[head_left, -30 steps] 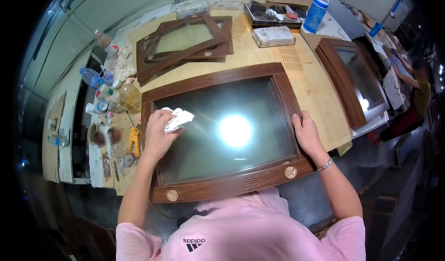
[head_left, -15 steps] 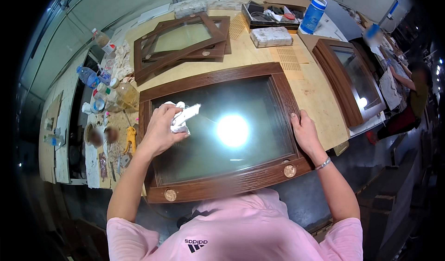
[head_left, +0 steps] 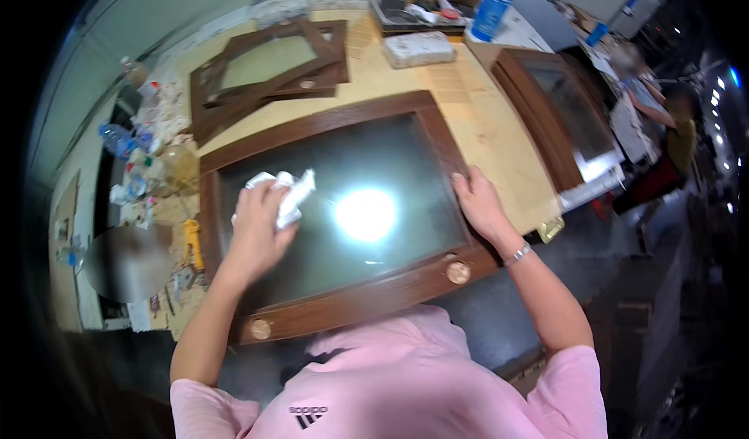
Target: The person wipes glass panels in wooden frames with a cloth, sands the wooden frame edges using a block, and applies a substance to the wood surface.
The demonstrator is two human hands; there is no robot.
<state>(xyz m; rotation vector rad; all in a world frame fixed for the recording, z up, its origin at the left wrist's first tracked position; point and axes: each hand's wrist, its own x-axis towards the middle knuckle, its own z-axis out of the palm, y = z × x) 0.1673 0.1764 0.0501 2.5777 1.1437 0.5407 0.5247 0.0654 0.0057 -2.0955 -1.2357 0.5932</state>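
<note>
A brown wood-framed glass cabinet door (head_left: 351, 308) lies in front of me, its near edge against my pink shirt. Two round hinge holes show along its near rail. My left hand (head_left: 261, 224) is closed on a crumpled white cloth (head_left: 295, 199), over the left part of the glass pane (head_left: 312, 263). A bright lamp reflection sits mid-pane. My right hand (head_left: 480, 203) grips the door's right side rail, thumb on top; its other fingers are partly hidden.
Behind lie more stacked door frames (head_left: 257, 88). Bottles (head_left: 178, 166) and a yellow tool (head_left: 192, 244) crowd the left. A white block (head_left: 419, 50), a box of supplies (head_left: 390, 14) and a blue bottle (head_left: 491, 10) stand at the back. More doors (head_left: 538, 119) lean right, near other people (head_left: 663, 127).
The whole view has shifted, so the door and bench appear farther left. My left hand still has the cloth on the pane's left side, and my right hand keeps its hold on the rail.
</note>
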